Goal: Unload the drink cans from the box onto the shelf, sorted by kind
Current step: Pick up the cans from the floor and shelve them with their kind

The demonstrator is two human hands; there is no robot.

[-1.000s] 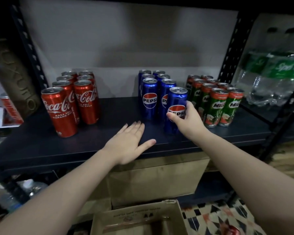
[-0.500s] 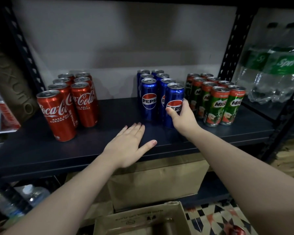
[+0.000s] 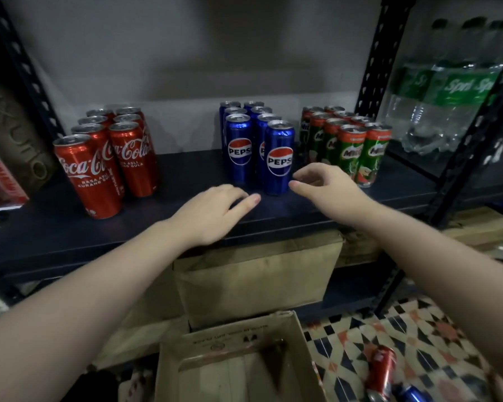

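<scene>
On the dark shelf (image 3: 55, 236) stand three groups of cans: red Coca-Cola cans (image 3: 108, 158) on the left, blue Pepsi cans (image 3: 240, 146) in the middle, green Milo cans (image 3: 357, 149) on the right. The front Pepsi can (image 3: 278, 158) stands upright at the front of its group. My right hand (image 3: 325, 190) hovers just right of it, fingers curled apart, holding nothing. My left hand (image 3: 212, 213) rests palm down on the shelf's front edge. The open cardboard box (image 3: 215, 352) sits below on the floor. A red can (image 3: 382, 367) and a blue can (image 3: 410, 394) lie on the tiles beside it.
Clear Sprite bottles (image 3: 453, 91) fill the neighbouring shelf at the right behind a black upright (image 3: 375, 59). A brown roll (image 3: 15, 134) leans at the far left. Another cardboard box (image 3: 259, 274) sits under the shelf. The floor has patterned tiles (image 3: 418, 329).
My right hand pushed the Pepsi can back into line with its group, then let go and drew back slightly. My left hand stayed on the shelf edge.
</scene>
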